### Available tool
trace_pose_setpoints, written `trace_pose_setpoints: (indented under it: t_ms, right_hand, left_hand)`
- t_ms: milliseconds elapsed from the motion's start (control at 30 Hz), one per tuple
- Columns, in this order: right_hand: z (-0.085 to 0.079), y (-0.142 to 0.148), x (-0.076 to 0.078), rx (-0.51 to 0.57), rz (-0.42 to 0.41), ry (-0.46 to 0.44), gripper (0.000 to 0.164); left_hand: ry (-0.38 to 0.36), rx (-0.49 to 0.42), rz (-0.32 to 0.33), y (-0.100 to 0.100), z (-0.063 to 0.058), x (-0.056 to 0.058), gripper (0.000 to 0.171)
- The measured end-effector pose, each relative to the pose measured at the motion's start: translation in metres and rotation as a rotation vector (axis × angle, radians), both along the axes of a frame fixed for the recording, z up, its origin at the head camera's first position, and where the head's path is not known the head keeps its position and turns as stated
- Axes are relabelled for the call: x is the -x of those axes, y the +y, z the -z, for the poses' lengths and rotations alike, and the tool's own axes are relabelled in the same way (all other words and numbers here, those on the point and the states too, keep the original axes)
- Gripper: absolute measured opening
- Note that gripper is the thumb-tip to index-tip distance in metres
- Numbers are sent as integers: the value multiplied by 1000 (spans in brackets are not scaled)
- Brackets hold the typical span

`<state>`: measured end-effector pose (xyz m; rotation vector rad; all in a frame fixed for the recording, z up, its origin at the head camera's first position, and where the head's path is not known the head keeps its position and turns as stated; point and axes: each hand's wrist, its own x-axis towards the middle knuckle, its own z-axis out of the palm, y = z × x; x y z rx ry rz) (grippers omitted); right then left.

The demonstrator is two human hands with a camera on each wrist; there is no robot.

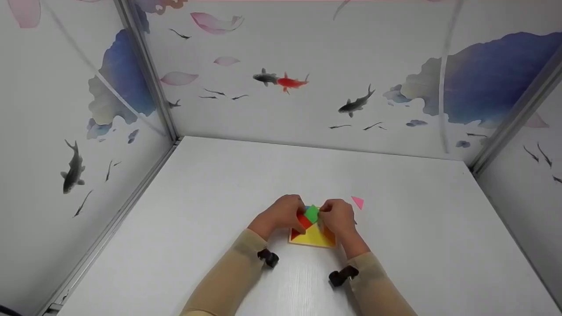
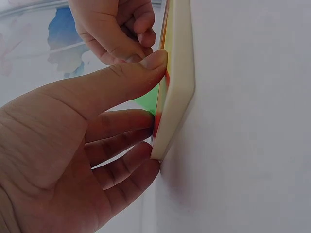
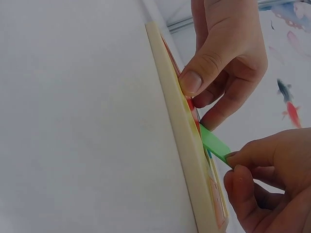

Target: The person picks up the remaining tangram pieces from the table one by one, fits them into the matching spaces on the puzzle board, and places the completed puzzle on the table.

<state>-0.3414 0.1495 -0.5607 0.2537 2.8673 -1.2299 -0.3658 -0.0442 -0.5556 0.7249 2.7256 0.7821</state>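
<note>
A shallow tangram tray [image 1: 311, 245] with a pale rim lies on the table. In it are a large yellow piece [image 1: 315, 238], a red piece [image 1: 306, 221] and a bit of blue at the back. My left hand [image 1: 282, 213] rests at the tray's left side, thumb and fingertips spread and touching the red piece and tray edge. With thumb and index finger, my right hand [image 1: 339, 218] pinches the corner of a green tangram piece [image 3: 214, 143]. That piece is tilted, its other end against the tray beside the red piece. My hands hide part of the tray.
A pink triangle [image 1: 358, 202] lies on the white table [image 1: 246, 171] behind my right hand. Just right of that hand, the tip of a small dark thing shows, mostly hidden. White panels printed with fish and petals surround the table at the back and sides.
</note>
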Motion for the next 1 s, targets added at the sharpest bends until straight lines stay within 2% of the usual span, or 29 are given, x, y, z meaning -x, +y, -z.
trace_pose_setpoints:
  t_ms: [300,533,733,1000]
  right_hand:
    - [0,-2,1,-37,-1,-21,5]
    - [-1,-1,1,-39,-12,-31,6]
    - [-1,-1,1,-47,-25,-14,9]
    - [4,0,0,-57,-44,4,11]
  left_hand:
    - [-10,22,-14,2,-4,-1,47]
    - [-31,2,-29,1,-5,-2,47]
    - [-28,-13,-16,0,-5,-1,46]
    - [3,28,12,-1,-2,0,45]
